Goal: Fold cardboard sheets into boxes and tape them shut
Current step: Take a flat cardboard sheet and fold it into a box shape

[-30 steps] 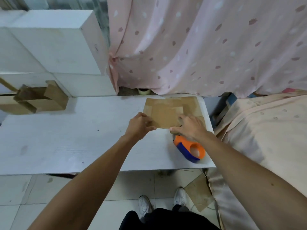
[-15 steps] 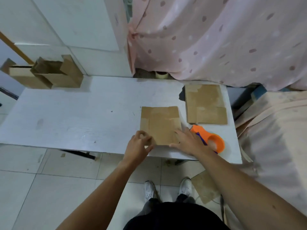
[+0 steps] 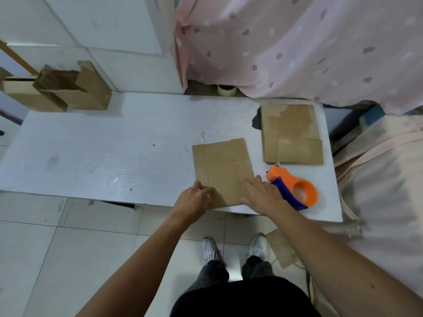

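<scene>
Drawn off the stack (image 3: 290, 133) toward the table (image 3: 114, 156) edge, the sheet (image 3: 222, 165) lies flat under both hands, left hand (image 3: 194, 200) pinching its corner, right hand (image 3: 263, 195) spread flat just left of the dispenser (image 3: 295, 188); best open it squarely along the creases.

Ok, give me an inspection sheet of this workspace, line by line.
Surface: white table, scuffed and specked.
Job's things: flat brown cardboard sheet at the near edge; second flat brown cardboard piece farther right; orange and blue tape dispenser right of the sheet; open brown cardboard boxes far left.
Clutter: pale tape roll behind the table; cardboard scrap on the floor.
Grippers: left hand grips the sheet's near left corner; right hand presses flat on its right side.
Cables: nothing seen.
Surroundings: pink spotted curtain; white panels behind the boxes.
</scene>
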